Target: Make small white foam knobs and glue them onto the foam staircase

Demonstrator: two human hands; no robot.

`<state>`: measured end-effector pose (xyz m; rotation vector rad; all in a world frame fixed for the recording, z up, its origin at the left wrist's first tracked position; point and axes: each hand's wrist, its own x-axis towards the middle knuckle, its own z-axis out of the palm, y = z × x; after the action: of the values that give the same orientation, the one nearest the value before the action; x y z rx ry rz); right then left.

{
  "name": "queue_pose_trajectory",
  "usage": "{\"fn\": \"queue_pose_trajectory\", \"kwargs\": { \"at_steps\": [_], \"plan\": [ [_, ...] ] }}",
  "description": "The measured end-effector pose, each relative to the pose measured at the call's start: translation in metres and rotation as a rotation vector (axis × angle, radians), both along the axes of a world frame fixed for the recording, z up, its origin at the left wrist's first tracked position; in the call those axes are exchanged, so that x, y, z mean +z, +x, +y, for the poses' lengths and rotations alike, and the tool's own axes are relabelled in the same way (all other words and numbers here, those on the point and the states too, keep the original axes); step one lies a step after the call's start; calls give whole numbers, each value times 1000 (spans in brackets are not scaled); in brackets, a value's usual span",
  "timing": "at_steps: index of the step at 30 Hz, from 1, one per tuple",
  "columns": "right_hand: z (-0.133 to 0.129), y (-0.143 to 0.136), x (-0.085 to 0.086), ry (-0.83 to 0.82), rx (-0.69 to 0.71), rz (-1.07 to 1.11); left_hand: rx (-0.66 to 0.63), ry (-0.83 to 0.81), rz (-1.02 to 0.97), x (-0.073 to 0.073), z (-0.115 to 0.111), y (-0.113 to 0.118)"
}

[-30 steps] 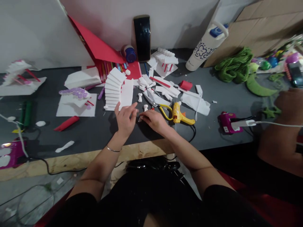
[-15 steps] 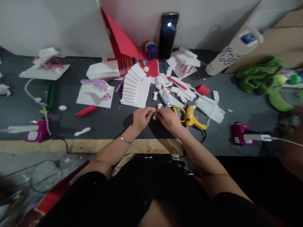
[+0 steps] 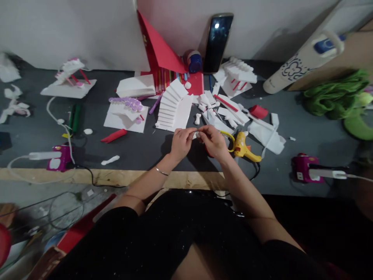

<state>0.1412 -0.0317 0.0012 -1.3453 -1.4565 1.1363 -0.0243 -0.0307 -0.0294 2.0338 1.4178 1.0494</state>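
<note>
My left hand [image 3: 181,143] and my right hand [image 3: 214,140] meet over the front of the dark table, fingertips pinched together. Between them shows a small white piece [image 3: 196,135], soft-looking like clay, mostly covered by the fingers. Just beyond lies a white board with a curved row of white steps [image 3: 168,107]. Yellow-handled scissors [image 3: 230,137] sit partly behind my right hand, beside a yellow glue gun [image 3: 244,147]. Small white lumps [image 3: 197,119] and white offcuts [image 3: 225,116] are scattered past the fingertips.
Small white models with a purple top [image 3: 125,111] and red posts [image 3: 80,77] stand to the left. A phone [image 3: 218,42] leans on the wall near a tall bottle [image 3: 291,72]. Purple power blocks [image 3: 60,157] with cords, a red clay stick [image 3: 114,135] and green yarn [image 3: 335,93] lie around.
The view has swung slightly left, so the table's things appear further right. Both hands stay together, fingers slightly shifted, with the white piece still between them.
</note>
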Motion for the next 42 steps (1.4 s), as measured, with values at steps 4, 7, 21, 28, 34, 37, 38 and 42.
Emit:
{"fn": "queue_pose_trajectory", "kwargs": {
  "at_steps": [4, 7, 21, 28, 34, 37, 38, 42],
  "plan": [
    [6, 0, -2, -88, 9, 126, 28, -27, -117, 2, 2, 1],
    [8, 2, -2, -146, 24, 216, -25, -108, -198, 5, 5, 3],
    [7, 9, 6, -263, 6, 452, -159, 47, -176, 35, 3, -7],
    [11, 21, 4, -227, 5, 393, -115, 47, -118, 42, 3, -23],
    [10, 27, 6, -279, -55, 404, -94, 15, -65, 45, 3, -35],
    [9, 26, 7, -246, -17, 368, -110, -25, -6, 48, 3, -38],
    [9, 26, 6, -225, -13, 342, -117, -32, 8, 49, 2, -40],
    [8, 30, 4, -183, -25, 274, -125, -39, 48, 53, 0, -49]
  ]
}}
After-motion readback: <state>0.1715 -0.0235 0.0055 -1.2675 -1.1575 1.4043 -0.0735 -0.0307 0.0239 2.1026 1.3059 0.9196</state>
